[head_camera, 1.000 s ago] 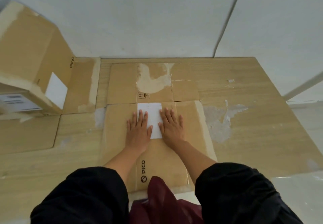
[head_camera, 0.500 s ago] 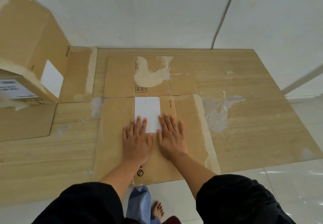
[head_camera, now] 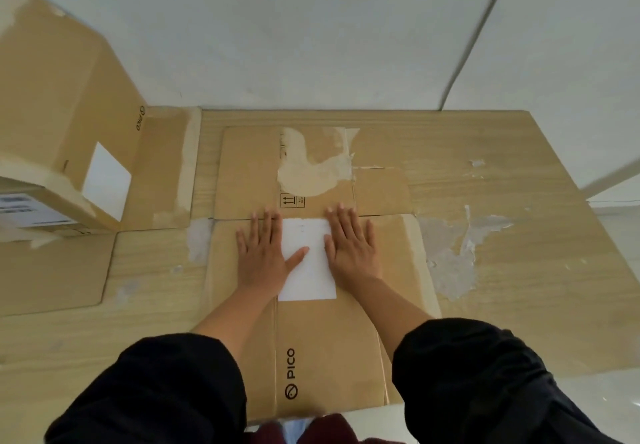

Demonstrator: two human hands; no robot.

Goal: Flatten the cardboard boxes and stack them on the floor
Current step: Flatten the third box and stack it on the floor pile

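Leftmost, a standing cardboard box (head_camera: 65,111) rises at the frame's edge, not yet flattened, with a white label (head_camera: 107,180) on its slanted side and a printed sticker (head_camera: 31,213) on the lower face; one of its flaps (head_camera: 162,170) lies open on the floor beside it. Below that box another flat cardboard piece (head_camera: 52,274) lies on the wood-grain floor covering (head_camera: 519,287), which spreads across the middle of the view up to the pale wall (head_camera: 311,28). Toward the centre, the flattened cardboard box (head_camera: 329,350) lies flat on this covering, its far flaps spread toward the wall, one of them bearing a torn patch of tape residue (head_camera: 311,166). The left hand (head_camera: 263,253) rests palm down on the flattened box with fingers spread and nothing gripped, its thumb lying over the edge of a white shipping label (head_camera: 306,260). Printed lettering reading PICO (head_camera: 291,364) runs along the box nearer the person. Just right of the label, the right hand (head_camera: 351,242) also presses flat and open on the cardboard, fingers extended toward the fold line, holding nothing. Black sleeves (head_camera: 485,381) cover both forearms in the foreground. Farther right, the floor covering shows a scuffed whitish patch (head_camera: 453,253), and beyond its edge lies light tile (head_camera: 616,232).
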